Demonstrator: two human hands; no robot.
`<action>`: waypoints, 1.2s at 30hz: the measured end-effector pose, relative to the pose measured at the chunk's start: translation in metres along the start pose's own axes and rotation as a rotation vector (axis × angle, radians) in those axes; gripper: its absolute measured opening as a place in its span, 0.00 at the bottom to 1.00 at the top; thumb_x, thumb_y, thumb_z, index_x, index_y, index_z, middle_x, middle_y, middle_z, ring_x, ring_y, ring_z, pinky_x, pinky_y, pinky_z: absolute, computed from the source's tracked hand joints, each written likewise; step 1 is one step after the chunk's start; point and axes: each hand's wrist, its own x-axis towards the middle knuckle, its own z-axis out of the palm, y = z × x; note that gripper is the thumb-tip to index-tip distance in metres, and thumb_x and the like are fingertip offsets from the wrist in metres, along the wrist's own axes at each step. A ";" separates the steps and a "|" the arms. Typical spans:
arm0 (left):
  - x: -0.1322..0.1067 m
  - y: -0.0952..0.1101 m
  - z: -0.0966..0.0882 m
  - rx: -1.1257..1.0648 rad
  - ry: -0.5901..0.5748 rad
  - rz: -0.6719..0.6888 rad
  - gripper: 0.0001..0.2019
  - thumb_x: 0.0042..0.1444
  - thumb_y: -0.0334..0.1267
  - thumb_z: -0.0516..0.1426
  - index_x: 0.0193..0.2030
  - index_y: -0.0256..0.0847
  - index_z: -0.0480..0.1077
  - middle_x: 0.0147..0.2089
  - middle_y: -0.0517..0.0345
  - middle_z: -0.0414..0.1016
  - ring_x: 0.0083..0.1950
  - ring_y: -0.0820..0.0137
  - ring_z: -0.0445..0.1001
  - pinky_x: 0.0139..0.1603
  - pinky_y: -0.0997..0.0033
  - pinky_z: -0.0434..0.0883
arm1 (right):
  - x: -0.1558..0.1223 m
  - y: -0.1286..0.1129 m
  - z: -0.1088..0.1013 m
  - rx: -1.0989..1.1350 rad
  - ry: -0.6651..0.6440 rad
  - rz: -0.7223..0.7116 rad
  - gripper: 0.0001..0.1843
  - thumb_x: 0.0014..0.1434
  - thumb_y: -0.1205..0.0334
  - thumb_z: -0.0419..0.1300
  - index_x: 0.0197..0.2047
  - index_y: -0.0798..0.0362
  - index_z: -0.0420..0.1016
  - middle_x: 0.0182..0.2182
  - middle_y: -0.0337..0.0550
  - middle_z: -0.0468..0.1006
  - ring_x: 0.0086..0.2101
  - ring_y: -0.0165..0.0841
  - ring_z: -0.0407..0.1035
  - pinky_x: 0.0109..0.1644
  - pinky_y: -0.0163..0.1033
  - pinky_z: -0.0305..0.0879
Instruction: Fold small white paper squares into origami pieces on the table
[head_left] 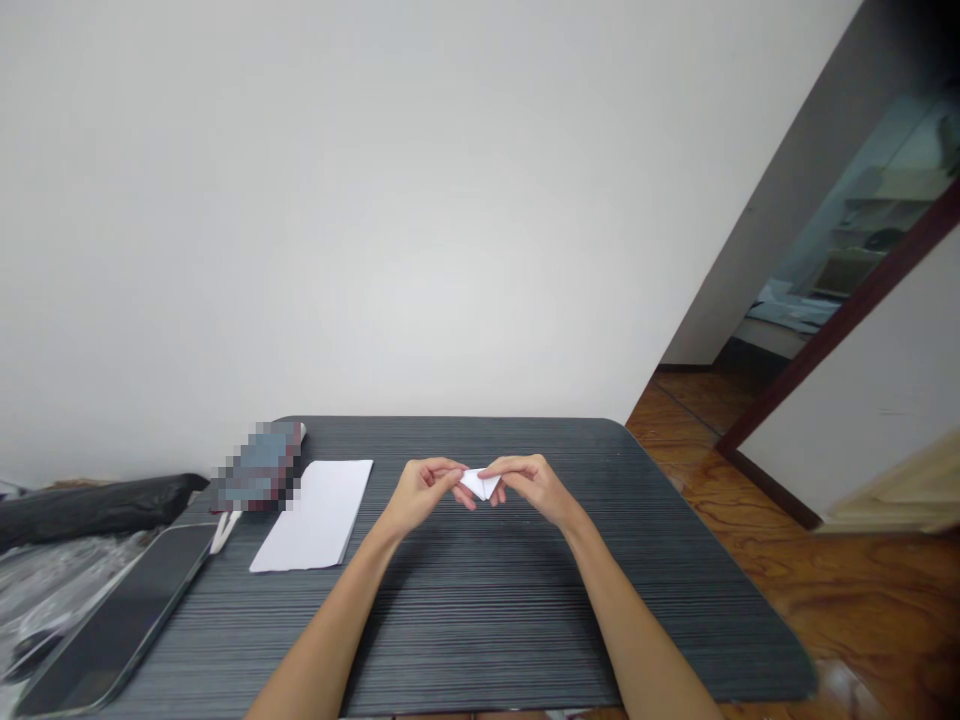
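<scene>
A small piece of folded white paper point(481, 483) is held up between my two hands, above the dark table. My left hand point(424, 492) pinches its left end between thumb and fingers. On the other side, my right hand point(534, 486) grips the right part, with the fingers lying along its top edge. The paper has a pointed lower edge and a visible crease line. Parts of it are hidden behind my fingertips.
The dark striped table point(480, 620) stands against a white wall. To the left lie a stack of white paper sheets point(315, 515), a blurred-out item point(259, 467) and a long dark flat panel point(124, 615). A doorway opens at the right.
</scene>
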 end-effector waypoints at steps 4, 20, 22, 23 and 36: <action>-0.002 -0.004 0.002 0.296 0.099 0.141 0.12 0.54 0.39 0.50 0.36 0.32 0.69 0.24 0.54 0.76 0.28 0.69 0.75 0.36 0.69 0.69 | 0.004 0.009 0.002 0.016 0.124 0.089 0.20 0.52 0.60 0.55 0.47 0.58 0.67 0.16 0.37 0.71 0.17 0.25 0.62 0.20 0.32 0.54; -0.002 -0.038 -0.004 1.036 0.214 0.740 0.13 0.54 0.26 0.47 0.47 0.35 0.61 0.32 0.53 0.72 0.33 0.73 0.70 0.33 0.73 0.69 | 0.010 0.021 0.004 0.199 0.414 0.237 0.12 0.43 0.57 0.62 0.25 0.60 0.72 0.16 0.42 0.72 0.17 0.24 0.61 0.20 0.31 0.52; -0.002 -0.039 -0.004 1.082 0.186 0.763 0.15 0.54 0.25 0.47 0.49 0.35 0.59 0.33 0.52 0.71 0.33 0.72 0.69 0.33 0.71 0.69 | 0.010 0.023 0.004 0.183 0.446 0.240 0.12 0.42 0.57 0.62 0.25 0.59 0.73 0.16 0.39 0.70 0.16 0.22 0.57 0.20 0.31 0.49; -0.002 -0.039 -0.004 1.093 0.179 0.771 0.16 0.54 0.24 0.47 0.49 0.35 0.59 0.33 0.52 0.71 0.33 0.72 0.68 0.33 0.71 0.69 | 0.011 0.025 0.003 0.180 0.462 0.234 0.12 0.41 0.58 0.63 0.25 0.59 0.74 0.15 0.38 0.68 0.16 0.22 0.56 0.20 0.31 0.48; -0.003 -0.042 -0.002 1.134 0.163 0.748 0.16 0.54 0.25 0.46 0.50 0.34 0.57 0.33 0.53 0.71 0.32 0.72 0.67 0.33 0.70 0.68 | 0.013 0.034 0.004 0.185 0.627 0.108 0.05 0.37 0.63 0.65 0.21 0.55 0.75 0.29 0.42 0.70 0.33 0.30 0.63 0.39 0.36 0.58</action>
